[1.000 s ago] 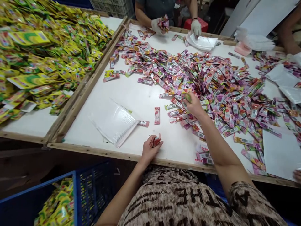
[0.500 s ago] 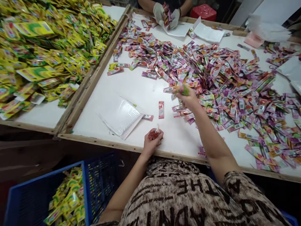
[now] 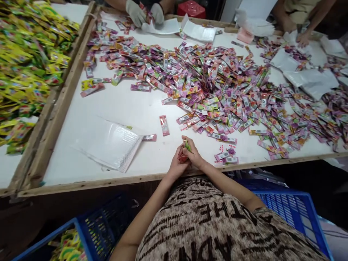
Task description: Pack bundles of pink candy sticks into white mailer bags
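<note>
Where our two hands meet at the near edge of the white table (image 3: 152,108), a small bunch of sachets (image 3: 183,153) sits between them, red ones on the left and a green one showing at the top. Our left hand (image 3: 176,166) curls closed around the red sachets from the left, and our right hand (image 3: 194,156) pinches the green one against the bunch with fingers pressed together. We can tell that the bunch stands roughly upright, long axis running from near to far, with the ends poking out toward the far side.

Just beyond our hands lies a single red sachet (image 3: 164,125), flat on the table and pointing near to far, and a pink one (image 3: 149,137) lies beside a flat white padded pouch (image 3: 110,143) to the left. A few more sachets (image 3: 226,156) lie just right of our hands. Farther out, a wide heap of pink and purple sachets (image 3: 217,83) spreads across the table.

Below the table edge, a blue crate (image 3: 89,232) at near left holds yellow and green packets (image 3: 66,246); another blue crate (image 3: 293,206) stands at near right, its contents hidden from us. A second table at left carries a pile of yellow packets (image 3: 27,61). At the far edge, a co-worker's gloved hands (image 3: 144,12) hold sachets over a white pouch.
</note>
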Tool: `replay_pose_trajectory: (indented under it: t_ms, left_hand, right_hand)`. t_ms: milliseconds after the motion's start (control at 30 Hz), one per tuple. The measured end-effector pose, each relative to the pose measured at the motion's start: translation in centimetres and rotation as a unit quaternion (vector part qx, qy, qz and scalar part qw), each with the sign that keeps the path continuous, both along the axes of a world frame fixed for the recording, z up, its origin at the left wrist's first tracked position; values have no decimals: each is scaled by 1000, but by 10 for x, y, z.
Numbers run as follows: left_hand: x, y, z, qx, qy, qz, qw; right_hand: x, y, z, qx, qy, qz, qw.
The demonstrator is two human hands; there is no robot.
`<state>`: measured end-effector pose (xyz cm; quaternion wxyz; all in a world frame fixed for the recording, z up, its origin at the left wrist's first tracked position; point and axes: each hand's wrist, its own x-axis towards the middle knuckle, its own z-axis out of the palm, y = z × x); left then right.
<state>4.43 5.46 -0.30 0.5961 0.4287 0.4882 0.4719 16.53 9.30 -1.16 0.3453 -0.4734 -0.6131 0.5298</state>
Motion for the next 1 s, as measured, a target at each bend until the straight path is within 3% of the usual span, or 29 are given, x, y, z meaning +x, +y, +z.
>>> replay_pose_trajectory:
  t_ms: [167, 267, 300, 433, 567, 667, 733, 800, 900, 1000]
  left_hand:
    - [11, -9, 1, 18, 42, 100, 994]
    - [5, -8, 4, 8, 50, 136, 989]
    - [1, -8, 6, -13, 54, 143, 988]
    - [-26, -10, 17, -91, 85, 177, 976]
    - [-52, -23, 9, -8, 180, 215, 960]
    - [-60, -34, -7, 82, 274, 245, 926]
    - [-61, -38, -16, 136, 341, 249, 896]
    - [-61, -39, -21, 168, 388, 237, 875]
    - [-62, -38, -24, 160, 380, 208, 887]
    - [-63, -37, -24, 135, 343, 200, 908]
  right_hand:
    - [1, -5, 19, 18, -126, 82, 988]
    - [21, 13, 40, 58, -173, 131, 974]
    - [34, 27, 47, 76, -196, 107, 972]
    - [104, 103, 64, 112, -297, -92, 944]
    - [162, 154, 57, 161, -398, -91, 899]
    - [182, 163, 54, 216, -293, -161, 917]
    - [183, 161, 56, 214, -211, -238, 924]
    - [171, 156, 59, 197, -176, -258, 929]
    - [129, 146, 58, 181, -191, -129, 956]
    - [84, 136, 51, 199, -259, 28, 945]
